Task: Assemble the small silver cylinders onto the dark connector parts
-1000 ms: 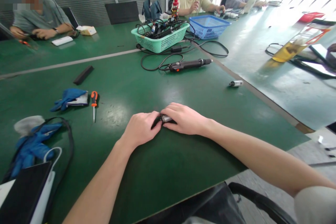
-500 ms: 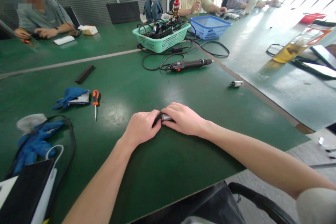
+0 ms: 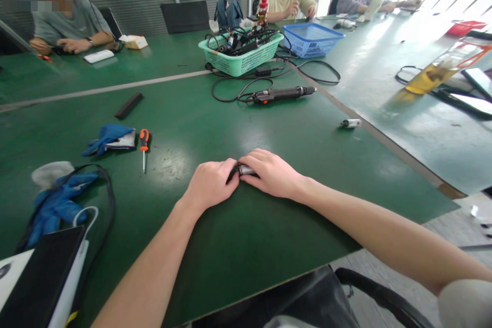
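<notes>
Low over the green table, my left hand (image 3: 212, 183) is closed around the black end of a small black-and-silver cylindrical part (image 3: 246, 169). My right hand (image 3: 271, 174) is closed over its silver end from the other side, so the two hands almost meet. Most of the part is hidden under my fingers, and its exact kind does not show. Beyond my hands lies a black electric screwdriver (image 3: 284, 94) with its cable. A small silver cylinder with a dark tip (image 3: 351, 123) rests to the right, near the table seam.
On the left are an orange-handled screwdriver (image 3: 144, 142), blue gloves (image 3: 109, 139), a dark bar (image 3: 129, 106) and a black phone (image 3: 46, 277). Farther back stand a green basket (image 3: 240, 64) of corded tools and a blue basket (image 3: 313, 43). Several people sit around the table.
The whole view has shifted slightly. My hands keep the same hold on the cylindrical part. Across the table, the person in yellow has drawn one hand inward.
</notes>
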Demonstrator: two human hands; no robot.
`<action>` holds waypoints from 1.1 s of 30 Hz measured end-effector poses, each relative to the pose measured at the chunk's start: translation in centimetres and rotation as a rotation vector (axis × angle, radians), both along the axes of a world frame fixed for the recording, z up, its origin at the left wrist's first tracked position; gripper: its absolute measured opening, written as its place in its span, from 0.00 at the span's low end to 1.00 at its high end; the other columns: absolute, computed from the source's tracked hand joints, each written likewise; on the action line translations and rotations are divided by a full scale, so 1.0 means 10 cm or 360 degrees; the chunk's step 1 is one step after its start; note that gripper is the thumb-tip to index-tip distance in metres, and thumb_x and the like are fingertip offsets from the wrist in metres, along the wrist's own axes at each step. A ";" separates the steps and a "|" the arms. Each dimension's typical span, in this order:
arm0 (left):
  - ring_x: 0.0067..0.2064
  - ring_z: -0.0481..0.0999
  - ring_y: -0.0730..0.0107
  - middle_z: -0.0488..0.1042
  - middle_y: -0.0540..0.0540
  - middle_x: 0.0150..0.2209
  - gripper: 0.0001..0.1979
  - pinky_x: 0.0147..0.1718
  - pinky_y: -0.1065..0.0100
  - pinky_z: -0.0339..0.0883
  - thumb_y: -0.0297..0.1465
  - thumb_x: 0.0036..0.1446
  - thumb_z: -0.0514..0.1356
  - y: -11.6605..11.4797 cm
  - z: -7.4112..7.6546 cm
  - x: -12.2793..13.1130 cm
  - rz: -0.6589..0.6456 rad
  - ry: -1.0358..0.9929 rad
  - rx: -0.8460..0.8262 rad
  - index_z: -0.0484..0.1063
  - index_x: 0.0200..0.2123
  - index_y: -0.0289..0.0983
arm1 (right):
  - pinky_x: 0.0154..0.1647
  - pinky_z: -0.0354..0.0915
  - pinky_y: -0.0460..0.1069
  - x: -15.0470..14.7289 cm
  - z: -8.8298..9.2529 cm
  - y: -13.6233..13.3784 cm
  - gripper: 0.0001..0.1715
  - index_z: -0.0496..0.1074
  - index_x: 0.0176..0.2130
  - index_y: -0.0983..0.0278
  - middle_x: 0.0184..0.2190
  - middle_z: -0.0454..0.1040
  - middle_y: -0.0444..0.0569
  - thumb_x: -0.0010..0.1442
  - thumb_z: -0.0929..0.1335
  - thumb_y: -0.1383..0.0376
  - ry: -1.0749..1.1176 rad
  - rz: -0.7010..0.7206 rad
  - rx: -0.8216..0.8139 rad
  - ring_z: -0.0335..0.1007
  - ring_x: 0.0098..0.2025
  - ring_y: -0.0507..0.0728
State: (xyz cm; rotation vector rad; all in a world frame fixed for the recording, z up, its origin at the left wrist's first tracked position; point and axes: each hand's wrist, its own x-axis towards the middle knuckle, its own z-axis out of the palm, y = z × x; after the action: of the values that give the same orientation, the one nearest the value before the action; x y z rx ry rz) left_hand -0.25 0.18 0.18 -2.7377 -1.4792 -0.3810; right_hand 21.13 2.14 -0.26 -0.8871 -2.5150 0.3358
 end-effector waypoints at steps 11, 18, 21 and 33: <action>0.29 0.76 0.66 0.78 0.47 0.31 0.08 0.28 0.66 0.61 0.34 0.65 0.53 0.00 0.00 0.01 -0.0013 0.0005 -0.0004 0.70 0.39 0.38 | 0.50 0.68 0.58 0.00 0.01 -0.01 0.14 0.71 0.50 0.65 0.44 0.76 0.56 0.68 0.66 0.60 -0.0009 -0.0011 -0.0003 0.70 0.48 0.62; 0.29 0.76 0.66 0.78 0.47 0.32 0.08 0.28 0.66 0.60 0.34 0.64 0.53 0.00 0.00 0.01 -0.0005 -0.0006 -0.0012 0.70 0.39 0.38 | 0.50 0.68 0.58 0.00 0.02 -0.02 0.14 0.71 0.50 0.65 0.44 0.76 0.56 0.68 0.66 0.60 -0.0018 -0.0023 -0.0013 0.70 0.48 0.62; 0.30 0.76 0.66 0.78 0.47 0.32 0.08 0.28 0.66 0.60 0.34 0.65 0.53 -0.01 0.00 0.01 -0.0001 0.0000 -0.0013 0.70 0.39 0.38 | 0.51 0.67 0.57 0.00 0.02 -0.01 0.15 0.70 0.50 0.65 0.44 0.76 0.56 0.68 0.66 0.60 -0.0036 -0.0032 -0.0009 0.70 0.48 0.62; 0.30 0.76 0.65 0.78 0.48 0.31 0.07 0.29 0.65 0.59 0.33 0.65 0.52 0.00 0.00 0.01 -0.0008 0.0018 -0.0014 0.69 0.39 0.38 | 0.50 0.67 0.57 -0.01 0.05 -0.02 0.14 0.71 0.49 0.66 0.43 0.76 0.56 0.67 0.66 0.61 -0.0042 -0.0037 -0.0006 0.70 0.47 0.62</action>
State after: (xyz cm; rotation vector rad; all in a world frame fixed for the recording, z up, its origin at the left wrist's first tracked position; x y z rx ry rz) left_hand -0.15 0.17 0.22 -2.7457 -1.4754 -0.3594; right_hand 21.02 1.90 0.24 -0.9268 -2.5267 0.3235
